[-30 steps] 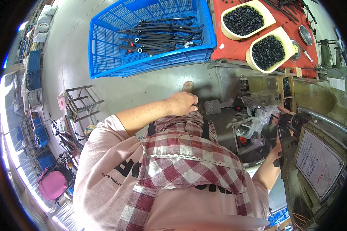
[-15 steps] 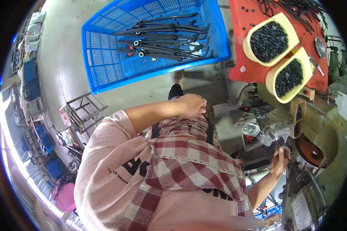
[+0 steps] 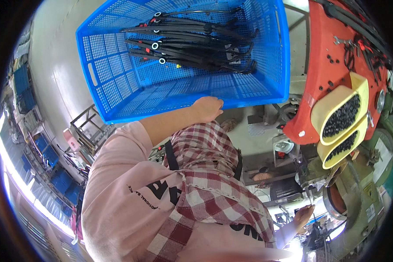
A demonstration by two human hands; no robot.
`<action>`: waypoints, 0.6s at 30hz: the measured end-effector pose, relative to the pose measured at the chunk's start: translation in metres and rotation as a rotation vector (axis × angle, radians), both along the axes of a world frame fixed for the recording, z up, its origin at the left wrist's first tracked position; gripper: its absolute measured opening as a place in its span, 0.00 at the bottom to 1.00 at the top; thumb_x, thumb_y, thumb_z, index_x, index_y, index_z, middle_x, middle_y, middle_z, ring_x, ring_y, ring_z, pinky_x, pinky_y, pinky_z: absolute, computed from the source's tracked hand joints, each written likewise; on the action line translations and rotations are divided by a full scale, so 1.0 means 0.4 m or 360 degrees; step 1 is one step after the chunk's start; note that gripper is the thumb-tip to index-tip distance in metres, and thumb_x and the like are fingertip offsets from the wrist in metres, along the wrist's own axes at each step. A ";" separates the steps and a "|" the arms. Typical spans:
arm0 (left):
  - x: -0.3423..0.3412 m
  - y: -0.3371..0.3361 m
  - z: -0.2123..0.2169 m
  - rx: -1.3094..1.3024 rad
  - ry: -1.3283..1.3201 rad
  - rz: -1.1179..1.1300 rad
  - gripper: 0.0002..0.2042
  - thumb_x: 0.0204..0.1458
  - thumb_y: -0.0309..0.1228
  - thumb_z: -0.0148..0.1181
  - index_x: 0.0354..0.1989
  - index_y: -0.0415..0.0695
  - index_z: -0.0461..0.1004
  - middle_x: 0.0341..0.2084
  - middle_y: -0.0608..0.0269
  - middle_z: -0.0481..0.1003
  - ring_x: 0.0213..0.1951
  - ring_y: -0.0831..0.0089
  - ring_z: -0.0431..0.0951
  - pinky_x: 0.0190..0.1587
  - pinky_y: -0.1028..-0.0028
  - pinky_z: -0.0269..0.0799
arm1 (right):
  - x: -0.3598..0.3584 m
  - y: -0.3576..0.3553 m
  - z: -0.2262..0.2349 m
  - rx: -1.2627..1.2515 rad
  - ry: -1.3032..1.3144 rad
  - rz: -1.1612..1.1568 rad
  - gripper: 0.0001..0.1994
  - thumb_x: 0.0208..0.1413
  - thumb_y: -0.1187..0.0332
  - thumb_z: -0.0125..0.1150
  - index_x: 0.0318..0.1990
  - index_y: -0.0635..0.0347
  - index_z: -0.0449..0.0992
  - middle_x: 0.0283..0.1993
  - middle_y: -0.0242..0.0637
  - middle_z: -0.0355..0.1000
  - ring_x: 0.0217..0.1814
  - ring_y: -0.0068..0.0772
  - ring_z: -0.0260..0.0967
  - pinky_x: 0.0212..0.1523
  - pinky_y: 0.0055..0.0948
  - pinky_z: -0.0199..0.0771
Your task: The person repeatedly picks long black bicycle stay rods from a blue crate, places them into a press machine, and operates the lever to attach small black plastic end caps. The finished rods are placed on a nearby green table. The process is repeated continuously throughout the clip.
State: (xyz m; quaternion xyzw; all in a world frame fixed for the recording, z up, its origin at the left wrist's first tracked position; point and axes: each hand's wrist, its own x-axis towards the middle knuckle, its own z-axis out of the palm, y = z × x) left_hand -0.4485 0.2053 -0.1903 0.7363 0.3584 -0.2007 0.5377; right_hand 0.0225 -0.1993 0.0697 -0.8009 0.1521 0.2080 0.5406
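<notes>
So compared to a second back, the left hand [image 3: 208, 108] has moved from down near the machine bench up to the near rim of the big blue perforated plastic crate [image 3: 118, 83], and the whole view has swung that way too, so the crate fills the top of the picture now. The hand sits curled at the rim, knuckles up; I honestly can't tell whether the fingers grip anything or just rest on the edge. Inside the crate, toward its far side, lies the bundle of long black rubber hoses with ring-shaped ends [image 3: 192, 43], well apart from the hand, so my guess is a reach in for one is underway. The right hand [image 3: 302, 217] is down low by the grey-green machine [image 3: 358, 196], fingers partly closed near a thin metal part; whether it holds it, can't say. Off to the right there's the orange tray [image 3: 332, 74] with two cream bins of small black parts [image 3: 343, 115] plus loose tools. The crate's front wall stands between hand and hoses.
</notes>
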 end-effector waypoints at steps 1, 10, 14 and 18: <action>-0.014 0.007 -0.026 -0.0008 0.0013 0.0035 0.12 0.59 0.37 0.53 0.43 0.42 0.74 0.41 0.52 0.76 0.47 0.52 0.75 0.50 0.56 0.71 | -0.018 0.019 -0.003 -0.0005 -0.0047 -0.0107 0.09 0.64 0.64 0.58 0.44 0.59 0.73 0.32 0.29 0.74 0.32 0.19 0.73 0.33 0.13 0.78; -0.060 0.001 -0.184 -0.0086 0.0073 0.0127 0.13 0.59 0.37 0.53 0.44 0.40 0.73 0.40 0.51 0.75 0.47 0.52 0.75 0.51 0.56 0.71 | -0.102 0.116 -0.008 -0.0784 -0.0541 0.0100 0.14 0.65 0.66 0.56 0.50 0.69 0.70 0.44 0.43 0.73 0.44 0.30 0.72 0.45 0.20 0.78; -0.055 0.009 -0.190 -0.0151 0.0137 0.0149 0.13 0.59 0.36 0.53 0.44 0.40 0.73 0.41 0.51 0.75 0.48 0.52 0.75 0.52 0.56 0.71 | -0.133 0.151 -0.002 -0.0873 -0.0593 0.0088 0.17 0.65 0.68 0.56 0.53 0.73 0.68 0.49 0.49 0.71 0.50 0.36 0.71 0.51 0.24 0.77; -0.057 0.002 -0.220 -0.0126 0.0181 0.0135 0.13 0.60 0.36 0.52 0.44 0.40 0.74 0.42 0.51 0.76 0.49 0.54 0.75 0.52 0.57 0.71 | -0.151 0.180 -0.001 -0.0874 -0.0599 0.0077 0.19 0.64 0.69 0.55 0.56 0.78 0.66 0.53 0.55 0.70 0.55 0.43 0.71 0.56 0.28 0.76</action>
